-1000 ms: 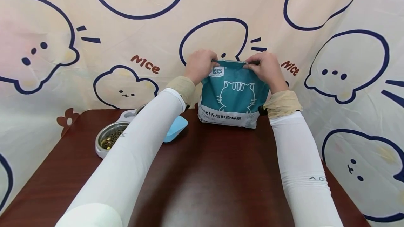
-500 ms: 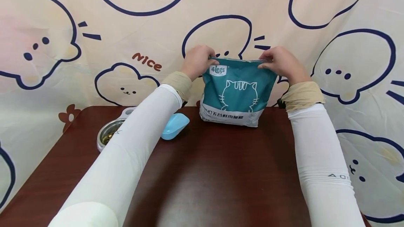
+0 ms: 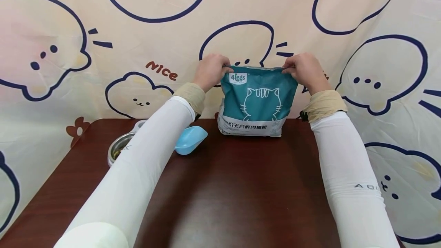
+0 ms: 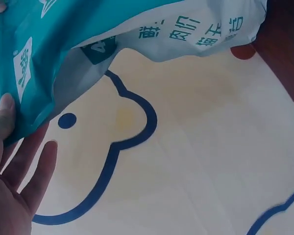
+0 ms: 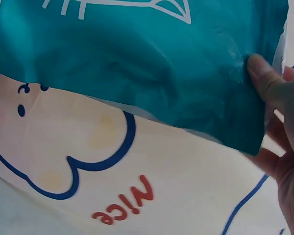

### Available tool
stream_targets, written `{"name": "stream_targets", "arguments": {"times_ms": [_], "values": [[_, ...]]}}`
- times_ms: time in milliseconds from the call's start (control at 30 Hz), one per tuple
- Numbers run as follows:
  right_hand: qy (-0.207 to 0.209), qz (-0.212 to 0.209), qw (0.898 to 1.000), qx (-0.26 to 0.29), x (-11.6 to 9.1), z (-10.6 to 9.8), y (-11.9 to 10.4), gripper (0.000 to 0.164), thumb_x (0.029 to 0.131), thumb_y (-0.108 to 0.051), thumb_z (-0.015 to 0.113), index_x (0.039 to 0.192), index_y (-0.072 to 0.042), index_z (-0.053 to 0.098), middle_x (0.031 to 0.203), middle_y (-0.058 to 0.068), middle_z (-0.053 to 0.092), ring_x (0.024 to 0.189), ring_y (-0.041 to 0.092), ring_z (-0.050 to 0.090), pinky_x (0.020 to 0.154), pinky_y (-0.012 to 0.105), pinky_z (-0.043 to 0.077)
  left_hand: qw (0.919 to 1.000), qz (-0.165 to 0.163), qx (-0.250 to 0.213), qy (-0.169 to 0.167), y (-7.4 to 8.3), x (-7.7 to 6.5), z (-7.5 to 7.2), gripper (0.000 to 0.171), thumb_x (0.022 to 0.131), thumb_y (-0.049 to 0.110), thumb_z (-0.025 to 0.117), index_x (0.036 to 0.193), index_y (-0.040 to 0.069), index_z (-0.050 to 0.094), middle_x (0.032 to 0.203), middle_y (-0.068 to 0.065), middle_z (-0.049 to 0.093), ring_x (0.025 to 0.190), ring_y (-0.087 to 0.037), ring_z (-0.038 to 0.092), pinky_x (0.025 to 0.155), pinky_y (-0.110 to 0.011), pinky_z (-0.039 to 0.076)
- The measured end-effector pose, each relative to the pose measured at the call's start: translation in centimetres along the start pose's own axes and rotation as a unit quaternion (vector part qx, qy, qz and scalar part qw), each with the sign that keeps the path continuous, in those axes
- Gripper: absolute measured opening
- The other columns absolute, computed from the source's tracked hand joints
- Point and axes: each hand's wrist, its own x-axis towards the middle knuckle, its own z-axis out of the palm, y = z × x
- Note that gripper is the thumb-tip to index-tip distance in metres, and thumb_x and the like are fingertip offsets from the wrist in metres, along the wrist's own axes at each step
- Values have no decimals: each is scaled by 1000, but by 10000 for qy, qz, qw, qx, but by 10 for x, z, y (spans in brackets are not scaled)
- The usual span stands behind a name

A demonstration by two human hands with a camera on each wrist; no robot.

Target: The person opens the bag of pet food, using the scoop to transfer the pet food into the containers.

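A teal and white cat food bag (image 3: 260, 98) with a white cat outline stands upright at the back of the table. My left hand (image 3: 211, 71) pinches its top left corner, thumb on the front face. At the top right corner my right hand (image 3: 306, 71) pinches the bag the same way. In the left wrist view, the left hand (image 4: 17, 171) has its thumb on the teal bag (image 4: 39, 58) and other fingers behind it. The right wrist view shows the right hand (image 5: 279, 107) with its thumb pressed on the bag front (image 5: 161, 73).
A light blue scoop (image 3: 190, 139) lies left of the bag on the dark brown table (image 3: 234, 194). A metal bowl (image 3: 118, 144) in a pale holder sits further left, partly behind my left sleeve. A cartoon-printed cloth (image 3: 138, 49) hangs close behind the bag.
My right hand has moved right, from partway along the bag's top edge to its right corner, and the top edge is stretched wider. The left hand has shifted slightly left.
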Motion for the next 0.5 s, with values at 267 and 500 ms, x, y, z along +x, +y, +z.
{"name": "stream_targets", "arguments": {"times_ms": [267, 500], "values": [[-365, 300, 9970, 618, -3, -8, 14, 24, 105, -13, 72, 122, 2, 79, 123, 29, 77, 103, 42, 73, 102, 56, 62, 9995, 81, -287, -110, -2, 0, 4, 28, 105, 31, 73, 122, 11, 82, 121, -8, 82, 106, -22, 73, 99, -37, 62], [-684, 339, 9948, 676, -15, -9, 22, 31, 107, -18, 69, 132, 1, 73, 132, 32, 71, 113, 48, 69, 108, 65, 57, 9939, -2, -991, -483, -11, -17, -5, 32, 106, 22, 73, 135, 10, 73, 138, -10, 74, 129, -30, 71, 111, -45, 59]]}}
